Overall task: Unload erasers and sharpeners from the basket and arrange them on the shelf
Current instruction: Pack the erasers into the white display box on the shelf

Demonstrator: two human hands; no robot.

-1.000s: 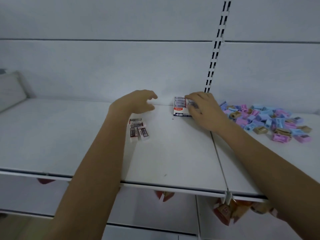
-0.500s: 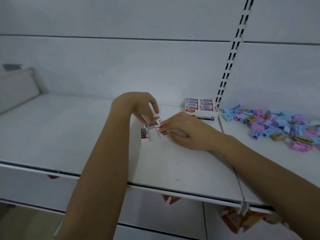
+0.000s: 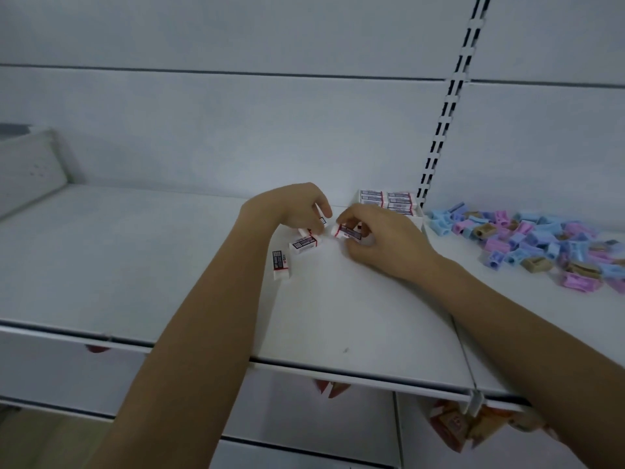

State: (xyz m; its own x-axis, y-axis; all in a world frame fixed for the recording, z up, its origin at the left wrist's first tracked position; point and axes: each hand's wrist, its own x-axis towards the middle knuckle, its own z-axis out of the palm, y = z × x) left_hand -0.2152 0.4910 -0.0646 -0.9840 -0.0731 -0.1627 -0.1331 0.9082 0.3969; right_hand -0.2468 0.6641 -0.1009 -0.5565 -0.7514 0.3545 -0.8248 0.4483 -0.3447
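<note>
Two white erasers lie loose on the white shelf [image 3: 135,258], one [image 3: 281,264] nearer me and one [image 3: 305,244] behind it. My right hand [image 3: 382,242] pinches another eraser [image 3: 350,232] by its printed sleeve, just above the shelf. My left hand [image 3: 297,206] hovers beside it with curled fingers over a further eraser [image 3: 322,221]; whether it holds that one is unclear. An open box of erasers [image 3: 389,201] stands against the back wall. A heap of blue, pink and tan sharpeners [image 3: 534,242] lies to the right. No basket is in view.
A slotted upright [image 3: 446,110] runs up the back wall behind the box. The shelf's front edge [image 3: 338,370] runs below my forearms, with red and orange packets [image 3: 453,424] hanging on the level beneath. A white side panel [image 3: 30,167] closes the shelf's far left.
My right hand left the eraser box, came left to the loose erasers and picked one up. My left hand drew in over the same cluster. The view shifted left.
</note>
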